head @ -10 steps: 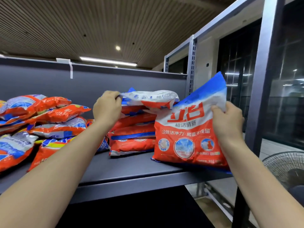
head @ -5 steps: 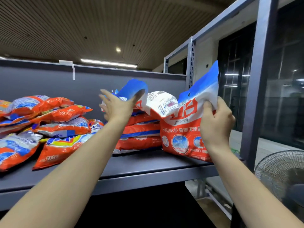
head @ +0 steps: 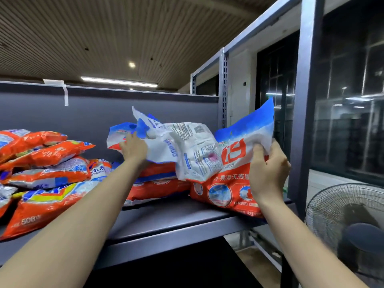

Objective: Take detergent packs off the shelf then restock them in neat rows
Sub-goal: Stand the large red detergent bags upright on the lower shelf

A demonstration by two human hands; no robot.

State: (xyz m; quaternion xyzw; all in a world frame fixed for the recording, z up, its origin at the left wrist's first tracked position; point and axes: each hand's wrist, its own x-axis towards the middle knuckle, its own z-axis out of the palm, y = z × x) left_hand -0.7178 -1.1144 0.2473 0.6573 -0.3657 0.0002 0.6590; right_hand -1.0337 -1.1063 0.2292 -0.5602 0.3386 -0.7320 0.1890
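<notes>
Two hands are up at the shelf (head: 166, 221), and we each have a pack. Our right hand (head: 268, 173) holds the big pack (head: 234, 183) that stands on its bottom edge at the right end of the shelf. The thumb is pressed on the front of this pack and the other fingers curl round its right side, so they pinch it near the top. The pack is orange below and blue and white on top, and it leans a little to the right.

Our left hand (head: 134, 148) is on a white pack (head: 182, 148) that lies tipped and crumpled on top of a stack (head: 158, 183) of orange packs. We see the back of this hand. Its fingers go under the pack's left edge, so we cannot tell if they are spread or tight together. The white pack's right end touches the front of the big pack and hides part of it.

Many more packs lie in a messy pile (head: 45, 173) at the left end of the shelf, well apart from our right hand. They are orange, white and blue, and one has yellow on it.

A gray post (head: 305, 100) stands just to the right of the big pack. A fan (head: 349, 221) sits low on the right, beyond the post.
</notes>
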